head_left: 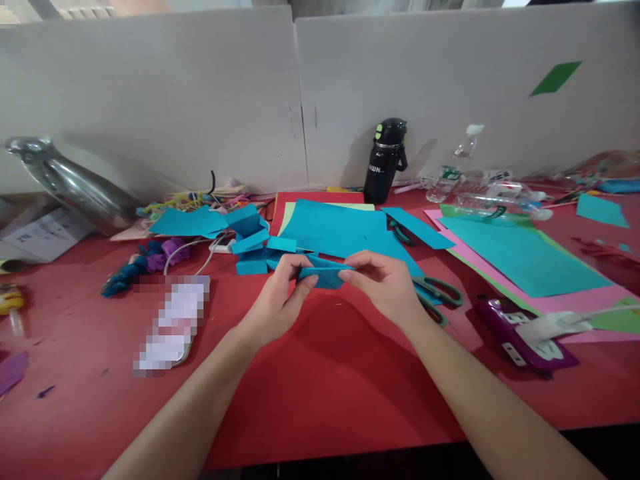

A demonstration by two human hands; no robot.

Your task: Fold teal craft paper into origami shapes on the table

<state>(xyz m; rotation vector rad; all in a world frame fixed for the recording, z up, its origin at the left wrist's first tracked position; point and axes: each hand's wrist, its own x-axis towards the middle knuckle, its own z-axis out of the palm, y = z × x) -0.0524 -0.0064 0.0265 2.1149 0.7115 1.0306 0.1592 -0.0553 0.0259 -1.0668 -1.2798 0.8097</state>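
Between my two hands is a folded piece of blue paper (327, 275), held above the red table. My left hand (285, 293) pinches its left end between thumb and fingers. The right end is gripped the same way by my right hand (383, 277). Just behind lie several folded blue paper pieces (251, 261) in a loose pile. Larger blue sheets (325, 227) spread out beyond them. Scissors (437, 292) with dark green handles rest to the right of my right hand, their blades partly hidden.
A phone (175, 320) lies on the left, with a white cable near it. On the right sit a purple power strip (520, 337) and stacked coloured paper (530, 257). A black bottle (384, 163), plastic bottles (457, 167) and a metal jug (75, 190) stand along the white partition (200, 93).
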